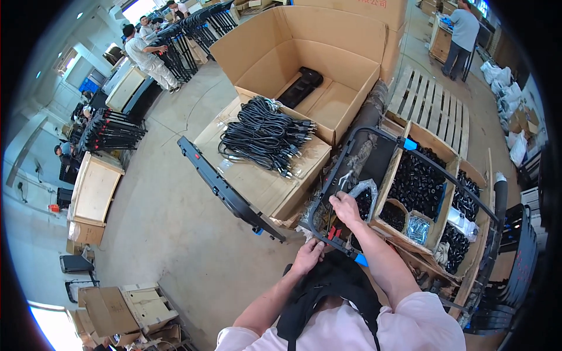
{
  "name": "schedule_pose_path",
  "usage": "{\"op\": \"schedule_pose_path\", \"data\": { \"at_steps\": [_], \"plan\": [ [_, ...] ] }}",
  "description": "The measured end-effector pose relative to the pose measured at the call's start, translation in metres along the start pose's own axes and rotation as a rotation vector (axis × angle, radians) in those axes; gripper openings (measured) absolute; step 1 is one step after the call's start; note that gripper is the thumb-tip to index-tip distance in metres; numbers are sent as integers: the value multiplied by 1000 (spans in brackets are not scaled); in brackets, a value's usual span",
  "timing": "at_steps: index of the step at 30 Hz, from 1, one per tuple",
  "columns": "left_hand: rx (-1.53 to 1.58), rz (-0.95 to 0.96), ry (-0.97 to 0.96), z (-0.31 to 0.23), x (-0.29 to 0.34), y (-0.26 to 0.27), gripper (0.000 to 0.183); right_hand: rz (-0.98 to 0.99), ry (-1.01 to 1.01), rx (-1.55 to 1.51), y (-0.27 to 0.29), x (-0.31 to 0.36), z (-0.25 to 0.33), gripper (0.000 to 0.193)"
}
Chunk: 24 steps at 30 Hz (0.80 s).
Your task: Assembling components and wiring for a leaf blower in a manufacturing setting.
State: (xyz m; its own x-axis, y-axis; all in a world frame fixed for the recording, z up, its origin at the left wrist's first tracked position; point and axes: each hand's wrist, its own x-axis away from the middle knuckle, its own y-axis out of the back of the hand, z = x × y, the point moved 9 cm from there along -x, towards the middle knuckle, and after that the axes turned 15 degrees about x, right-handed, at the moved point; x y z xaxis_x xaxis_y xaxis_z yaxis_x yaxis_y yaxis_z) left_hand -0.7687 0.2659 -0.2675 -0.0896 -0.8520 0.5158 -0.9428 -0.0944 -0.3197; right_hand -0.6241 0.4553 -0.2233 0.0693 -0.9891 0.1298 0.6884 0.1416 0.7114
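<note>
A black tubular frame [338, 169] with blue corner pieces lies across the parts bins in front of me. My left hand [308, 256] is closed around its near left corner, beside a small red piece [334, 233]. My right hand [346, 209] is inside the frame's outline, above a clear plastic bag [369, 190] with small black parts. Its fingers are pinched together, and what lies between them is too small to make out. To the left, a long black panel [225, 190] leans against a cardboard box.
Coiled black cables [263, 134] lie on a closed carton [298, 181]. Behind it, an open carton [345, 52] holds a black part. Wooden bins [383, 196] of black fittings and screws stand at right, near a pallet [430, 105]. Several people work farther off.
</note>
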Motion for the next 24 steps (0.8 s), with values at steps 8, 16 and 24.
{"op": "schedule_pose_path", "data": {
  "at_steps": [8,16,24],
  "plan": [
    [141,-68,36,13,0,1,21,133,13,60,-3,-3,16,40],
    [199,-148,42,10,4,-7,19,387,151,80,5,-11,17,43],
    [190,-312,-46,3,14,-9,19,226,153,509,104,-34,-43,20]
  ]
}}
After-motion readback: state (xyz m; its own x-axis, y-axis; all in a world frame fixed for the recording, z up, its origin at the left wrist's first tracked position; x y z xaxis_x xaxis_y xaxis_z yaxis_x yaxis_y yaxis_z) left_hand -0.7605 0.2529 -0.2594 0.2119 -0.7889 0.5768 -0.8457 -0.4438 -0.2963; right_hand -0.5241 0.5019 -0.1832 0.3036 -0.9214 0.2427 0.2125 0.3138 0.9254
